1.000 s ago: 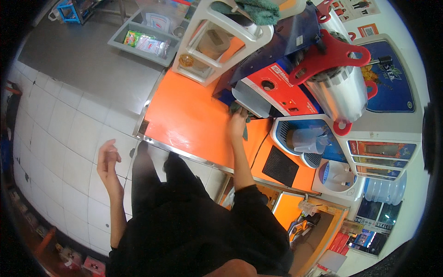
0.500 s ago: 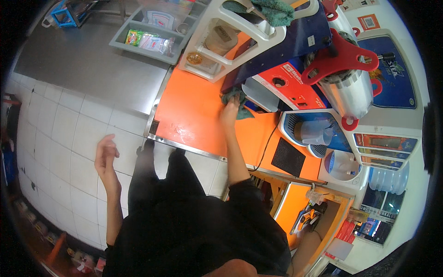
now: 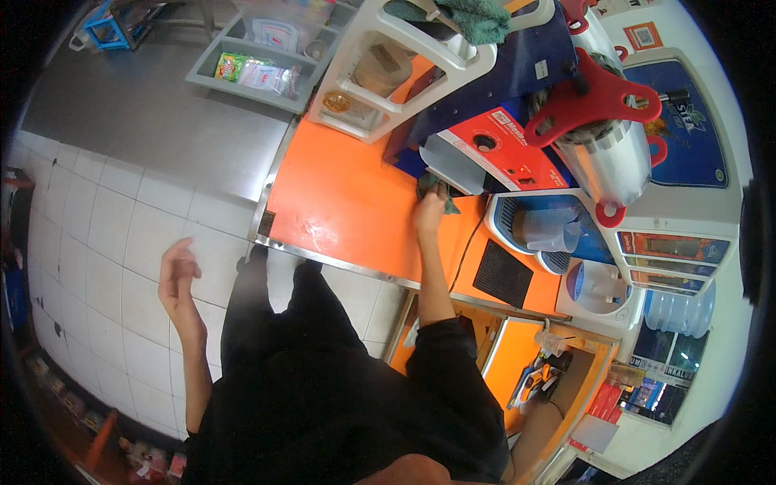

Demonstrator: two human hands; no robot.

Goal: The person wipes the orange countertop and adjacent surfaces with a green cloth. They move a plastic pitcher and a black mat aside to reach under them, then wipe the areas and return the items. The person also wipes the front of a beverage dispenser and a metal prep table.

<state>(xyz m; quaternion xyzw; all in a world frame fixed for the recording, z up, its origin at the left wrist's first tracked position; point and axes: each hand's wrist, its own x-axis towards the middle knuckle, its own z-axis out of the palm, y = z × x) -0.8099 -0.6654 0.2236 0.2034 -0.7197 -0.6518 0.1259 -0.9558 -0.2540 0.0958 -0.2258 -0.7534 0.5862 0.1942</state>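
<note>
My right hand (image 3: 431, 213) presses a dark green cloth (image 3: 426, 184) onto the orange countertop (image 3: 339, 202). Its fingers are closed over the cloth, and part of the cloth pokes out beside them. Cloth and fingertips are right at the front of a blue and red machine (image 3: 485, 144), just by its grey metal tray (image 3: 453, 164). Away to the left, my left hand (image 3: 179, 273) hangs over the tiled floor with nothing in it. Its fingers are loosely bent and apart.
A white rack (image 3: 388, 109) with a clear container stands beside the machine; another green cloth (image 3: 477, 20) hangs on it. Farther left are a grey divided bin (image 3: 242, 90) and a steel table (image 3: 162, 121). A clear jug (image 3: 554, 230), black mat (image 3: 503, 275) and cable (image 3: 467, 257) lie rightward.
My right hand has slid the cloth rightward along the machine's front, and the cloth now looks more bunched under it. My left hand has shifted slightly left, still without anything in it.
</note>
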